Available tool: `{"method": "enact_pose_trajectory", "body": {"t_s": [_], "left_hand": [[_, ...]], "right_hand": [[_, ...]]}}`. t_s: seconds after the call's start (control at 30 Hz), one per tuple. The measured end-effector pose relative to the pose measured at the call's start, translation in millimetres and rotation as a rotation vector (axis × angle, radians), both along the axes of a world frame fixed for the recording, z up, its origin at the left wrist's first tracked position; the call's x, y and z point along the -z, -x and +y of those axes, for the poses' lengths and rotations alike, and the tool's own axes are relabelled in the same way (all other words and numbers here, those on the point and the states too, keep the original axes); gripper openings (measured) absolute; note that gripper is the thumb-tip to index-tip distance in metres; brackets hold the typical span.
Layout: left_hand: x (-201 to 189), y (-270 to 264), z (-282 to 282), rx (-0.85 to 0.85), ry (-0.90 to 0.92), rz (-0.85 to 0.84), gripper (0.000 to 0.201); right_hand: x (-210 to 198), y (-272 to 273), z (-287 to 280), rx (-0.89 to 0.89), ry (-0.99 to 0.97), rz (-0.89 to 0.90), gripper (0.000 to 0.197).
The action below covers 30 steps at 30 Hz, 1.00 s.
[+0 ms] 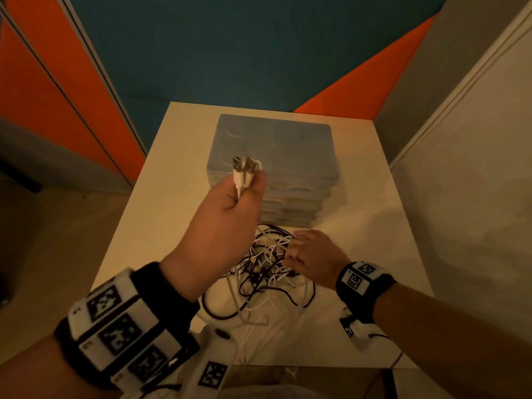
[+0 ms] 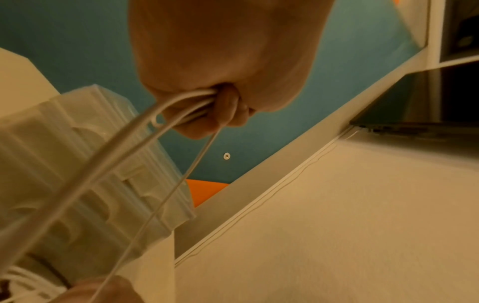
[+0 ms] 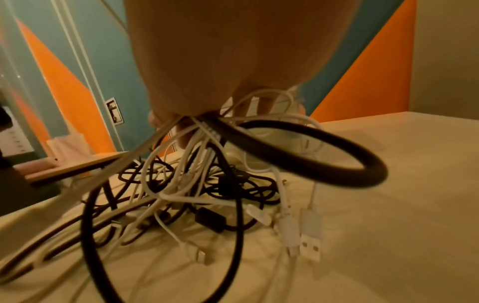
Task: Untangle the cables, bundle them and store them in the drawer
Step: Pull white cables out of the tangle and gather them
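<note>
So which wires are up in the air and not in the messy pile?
The white cables gripped in the left hand: their plugs poke up above the fist. The other black and white ones lie tangled on the table under the right hand.

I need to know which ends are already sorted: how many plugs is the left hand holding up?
2, as far as shows: white plugs side by side, sticking up from the left hand. The fingers may hide another.
</note>
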<state>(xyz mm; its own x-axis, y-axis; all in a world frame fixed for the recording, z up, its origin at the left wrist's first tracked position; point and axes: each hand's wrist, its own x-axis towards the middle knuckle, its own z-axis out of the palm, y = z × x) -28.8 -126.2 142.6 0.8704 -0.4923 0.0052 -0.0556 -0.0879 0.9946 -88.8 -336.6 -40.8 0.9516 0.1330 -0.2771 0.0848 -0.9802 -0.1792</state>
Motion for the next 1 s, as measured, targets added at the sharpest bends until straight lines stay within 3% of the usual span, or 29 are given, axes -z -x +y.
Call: {"method": "enact_pose_trajectory", "body": {"t_s": [0.1, 0.23, 0.37, 0.5, 0.6, 0.77, 1.0], "left_hand": [[-5, -4, 6, 0.030, -0.070, -0.067, 0.043], [10, -6, 7, 0.171, -0.389, -0.275, 0.030], [49, -9, -4, 0.315, -0.762, -0.362, 0.031], [73, -5, -16, 0.428, -0.915, -0.394, 0.029], [78, -5, -18, 0.405, -0.951, -0.420, 0.036], [75, -15, -16, 0.339, -0.847, -0.409, 0.035], [87, -3, -20, 0.468, -0.879, -0.319, 0.036]], "right_hand": [[-10, -5, 0, 0.011, -0.003, 0.006, 0.058], [-26, -7, 1, 0.005, 0.025, -0.017, 0.066], [-49, -7, 10, -0.035, 0.001, -0.099, 0.062], [-58, -8, 14, -0.045, -0.089, -0.170, 0.055], [-57, -9, 15, -0.045, -0.076, -0.206, 0.050], [-42, -5, 8, -0.063, 0.040, -0.176, 0.049], [-51, -5, 22, 0.012, -0.115, -0.233, 0.026]]}}
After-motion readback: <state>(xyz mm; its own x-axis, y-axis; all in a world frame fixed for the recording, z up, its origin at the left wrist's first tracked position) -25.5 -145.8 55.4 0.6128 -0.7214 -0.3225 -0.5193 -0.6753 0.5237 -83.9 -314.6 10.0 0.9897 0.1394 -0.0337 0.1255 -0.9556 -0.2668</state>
